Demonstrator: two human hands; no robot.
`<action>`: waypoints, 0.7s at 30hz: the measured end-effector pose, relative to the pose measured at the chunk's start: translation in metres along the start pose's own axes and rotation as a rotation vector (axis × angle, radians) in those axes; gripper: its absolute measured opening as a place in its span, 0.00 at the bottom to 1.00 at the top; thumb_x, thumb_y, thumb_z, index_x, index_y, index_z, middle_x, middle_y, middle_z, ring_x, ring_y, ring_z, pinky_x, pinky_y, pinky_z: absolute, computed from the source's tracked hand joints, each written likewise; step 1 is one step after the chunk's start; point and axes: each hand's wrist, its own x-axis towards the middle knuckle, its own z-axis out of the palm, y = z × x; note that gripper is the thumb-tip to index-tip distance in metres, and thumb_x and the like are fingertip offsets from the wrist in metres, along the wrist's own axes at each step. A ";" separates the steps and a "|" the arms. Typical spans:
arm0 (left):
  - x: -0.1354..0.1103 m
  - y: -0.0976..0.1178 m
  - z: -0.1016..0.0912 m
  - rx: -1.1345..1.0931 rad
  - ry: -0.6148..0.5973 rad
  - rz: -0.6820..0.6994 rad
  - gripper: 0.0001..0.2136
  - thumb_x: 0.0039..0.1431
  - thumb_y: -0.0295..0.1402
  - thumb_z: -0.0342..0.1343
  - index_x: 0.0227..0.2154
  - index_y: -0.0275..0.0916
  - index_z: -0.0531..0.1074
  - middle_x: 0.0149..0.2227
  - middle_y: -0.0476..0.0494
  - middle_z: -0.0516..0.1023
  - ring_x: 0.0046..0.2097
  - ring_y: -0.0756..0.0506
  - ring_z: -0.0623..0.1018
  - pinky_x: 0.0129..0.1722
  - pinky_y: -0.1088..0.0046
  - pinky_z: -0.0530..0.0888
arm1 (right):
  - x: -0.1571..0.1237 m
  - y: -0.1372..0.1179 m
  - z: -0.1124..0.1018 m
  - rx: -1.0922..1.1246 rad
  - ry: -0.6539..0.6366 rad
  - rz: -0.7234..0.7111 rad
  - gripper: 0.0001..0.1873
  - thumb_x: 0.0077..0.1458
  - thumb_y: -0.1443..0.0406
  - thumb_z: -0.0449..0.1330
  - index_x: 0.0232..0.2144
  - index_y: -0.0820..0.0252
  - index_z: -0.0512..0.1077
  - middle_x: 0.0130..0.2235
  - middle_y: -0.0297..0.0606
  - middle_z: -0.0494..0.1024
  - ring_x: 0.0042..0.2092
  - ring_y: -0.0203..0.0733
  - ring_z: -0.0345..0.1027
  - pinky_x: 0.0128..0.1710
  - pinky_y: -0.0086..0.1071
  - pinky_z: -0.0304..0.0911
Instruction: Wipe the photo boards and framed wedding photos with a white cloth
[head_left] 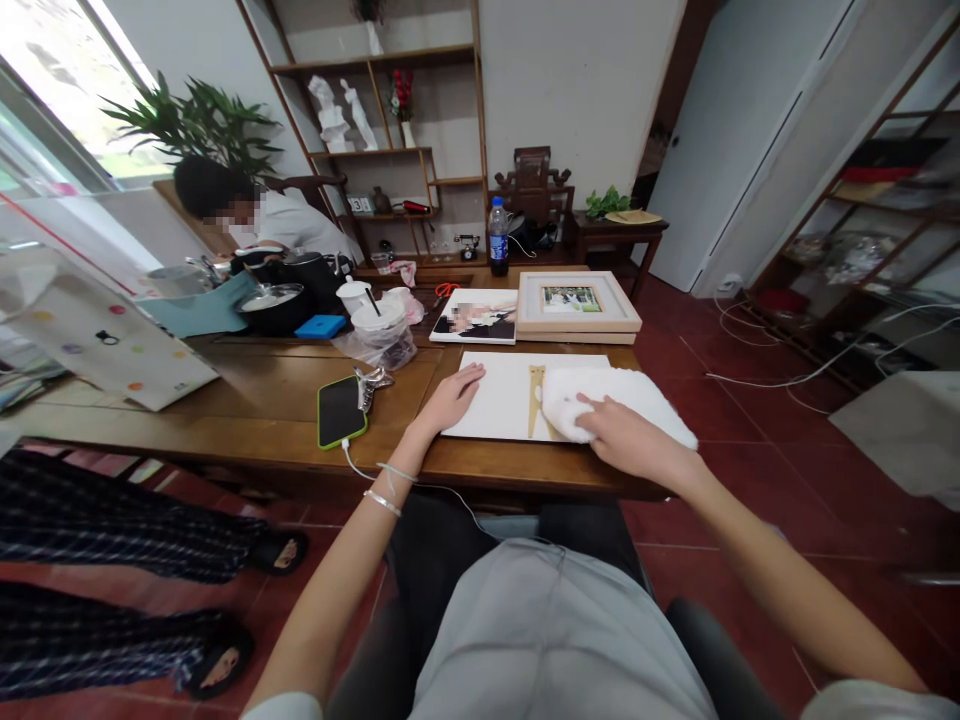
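Observation:
A white flat board (491, 400) lies on the wooden table in front of me. My left hand (455, 397) rests flat on the board's left edge, fingers stretched out, holding nothing. My right hand (626, 437) grips a fluffy white cloth (637, 395), with the index finger extended over it. The cloth covers the board's right part and hangs past its right edge. A narrow tan strip (535, 400) shows on the board just left of the cloth; whether it is loose or part of the surface I cannot tell.
Beyond the board lie a framed picture (577, 305) and a photo panel (474, 316). Red scissors (447, 290), a bottle (498, 238), a charging phone (343, 412) and a lidded cup (377, 320) stand around. One person (300, 225) sits far left; another's legs (127, 515) are nearby.

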 end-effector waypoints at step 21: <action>0.000 -0.001 -0.001 0.009 -0.002 -0.004 0.19 0.62 0.37 0.44 0.51 0.35 0.69 0.57 0.40 0.68 0.61 0.44 0.64 0.62 0.63 0.58 | 0.099 0.043 0.029 0.238 0.216 0.114 0.17 0.52 0.69 0.46 0.40 0.62 0.71 0.49 0.47 0.73 0.55 0.56 0.60 0.55 0.49 0.48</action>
